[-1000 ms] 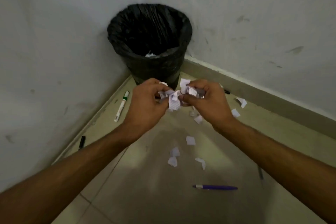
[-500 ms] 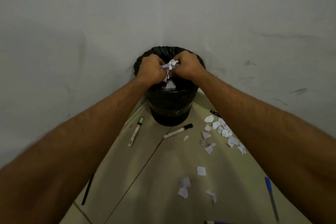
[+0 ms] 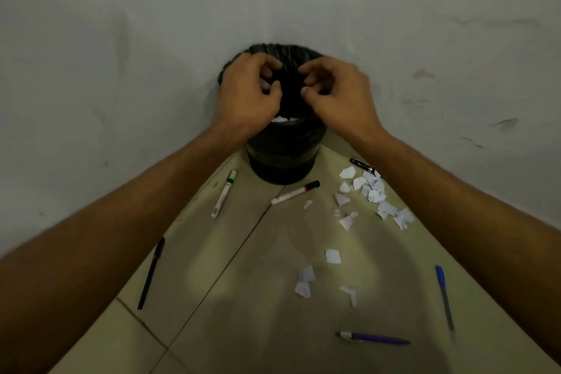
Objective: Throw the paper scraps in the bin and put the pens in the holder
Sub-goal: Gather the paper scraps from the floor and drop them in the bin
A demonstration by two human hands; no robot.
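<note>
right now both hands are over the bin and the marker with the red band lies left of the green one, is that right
Not quite. In the head view, the left hand and right hand are over the bin, but the marker with the red band lies right of the green one, not left, just in front of the bin.

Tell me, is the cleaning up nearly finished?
Not yet. Done: some white scraps lie inside the bin. In hand: nothing; the left hand and right hand hover over it with fingers loosely curled. Left: the scrap pile and loose bits on the floor, plus every pen, like the purple pen. No holder is in view.
</note>
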